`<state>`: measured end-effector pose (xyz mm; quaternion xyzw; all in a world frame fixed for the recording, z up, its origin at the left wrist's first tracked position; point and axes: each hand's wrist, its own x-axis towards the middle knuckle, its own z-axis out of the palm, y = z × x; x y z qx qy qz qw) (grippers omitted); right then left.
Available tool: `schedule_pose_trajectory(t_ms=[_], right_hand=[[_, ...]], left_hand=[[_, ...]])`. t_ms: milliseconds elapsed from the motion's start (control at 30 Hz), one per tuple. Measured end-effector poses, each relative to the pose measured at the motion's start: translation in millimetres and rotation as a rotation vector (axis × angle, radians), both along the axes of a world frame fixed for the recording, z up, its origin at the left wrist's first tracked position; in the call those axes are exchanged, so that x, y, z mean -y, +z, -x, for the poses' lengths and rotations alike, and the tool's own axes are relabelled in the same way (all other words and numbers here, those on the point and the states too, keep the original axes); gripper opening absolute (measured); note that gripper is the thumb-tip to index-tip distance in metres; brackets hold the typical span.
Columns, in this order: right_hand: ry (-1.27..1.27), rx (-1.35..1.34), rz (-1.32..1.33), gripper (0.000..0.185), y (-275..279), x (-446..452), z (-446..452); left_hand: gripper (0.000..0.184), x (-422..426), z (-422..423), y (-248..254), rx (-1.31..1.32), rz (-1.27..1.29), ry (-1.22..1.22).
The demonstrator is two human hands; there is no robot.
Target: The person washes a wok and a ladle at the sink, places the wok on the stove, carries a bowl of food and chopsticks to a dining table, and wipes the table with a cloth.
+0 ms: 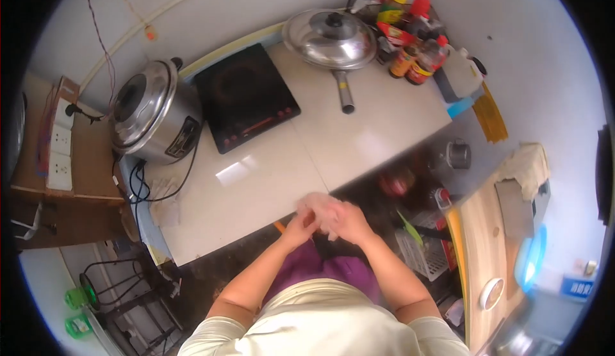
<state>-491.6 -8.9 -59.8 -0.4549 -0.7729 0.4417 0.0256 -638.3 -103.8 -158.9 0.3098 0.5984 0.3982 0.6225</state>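
Note:
In front of my body, at the counter's front edge, my left hand (300,226) and my right hand (353,223) are close together. Both are closed on a crumpled, pale pink, thin thing (318,206). It is smeared by motion, so I cannot tell whether it is cloth or plastic. Some of my fingers are hidden behind it. The tiled counter (269,192) lies just beyond my hands.
On the counter stand a steel rice cooker (157,112), a black induction cooktop (246,96) and a lidded pan (330,39) with its handle toward me. Bottles (416,61) crowd the back right. A wooden board (480,260) stands at the right; a black metal rack (125,285) is lower left.

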Motion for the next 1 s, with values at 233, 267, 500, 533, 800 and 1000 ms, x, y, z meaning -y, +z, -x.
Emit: schedule_pose_trajectory(t_ms=[233, 267, 500, 533, 800, 1000], right_hand=[[-0.466, -0.647, 0.213, 0.045, -11, 47, -82], [-0.527, -0.72, 0.24, 0.044, -12, 54, -93], [-0.615, -0.662, 0.303, 0.042, -30, 81, -125], [-0.598, -0.646, 0.309, 0.042, -33, 81, -123], [-0.526, -0.653, 0.363, 0.037, -25, 51, -75], [-0.348, -0.702, 0.304, 0.036, -38, 27, -21]], left_hand=[[0.022, -16, -29, 21, -0.696, -0.461, -0.145], [0.023, -14, -25, 18, -0.865, -0.491, -0.069], [0.046, -52, 78, -56, -1.523, -0.303, -0.205], [0.047, -55, 91, -58, -1.566, -0.284, -0.192], [0.043, 151, 86, 9, -1.651, 0.016, -0.411], [0.028, 120, 84, 43, -1.225, 0.409, -0.385]])
